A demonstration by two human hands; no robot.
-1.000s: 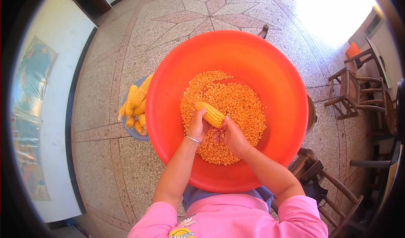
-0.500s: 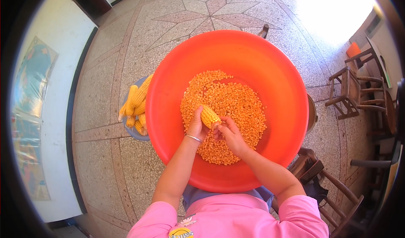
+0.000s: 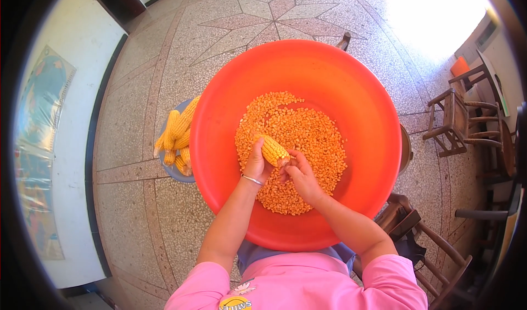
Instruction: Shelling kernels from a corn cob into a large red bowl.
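Observation:
An ear of corn [image 3: 272,150] with yellow kernels and a pale butt end is held over a large orange-red basin [image 3: 296,63]. My left hand [image 3: 257,164], a silver bangle on its wrist, wraps round the ear from the left. At the butt end, my right hand [image 3: 299,174] has its fingers bent in and closed against the ear; parts of the fingertips are hidden. Loose corn kernels [image 3: 313,140] cover much of the basin's bottom beneath both hands.
Left of the basin, a blue-grey bowl [image 3: 189,177] holds several whole ears of corn [image 3: 178,129]. A wooden chair [image 3: 439,255] with a dark bag stands at the near right. More wooden chairs [image 3: 453,118] line the right side; a white wall [image 3: 82,145] rises at the left.
The ear has turned slightly in my left hand, so its butt end shows more. My right fingers have shifted a little at that end.

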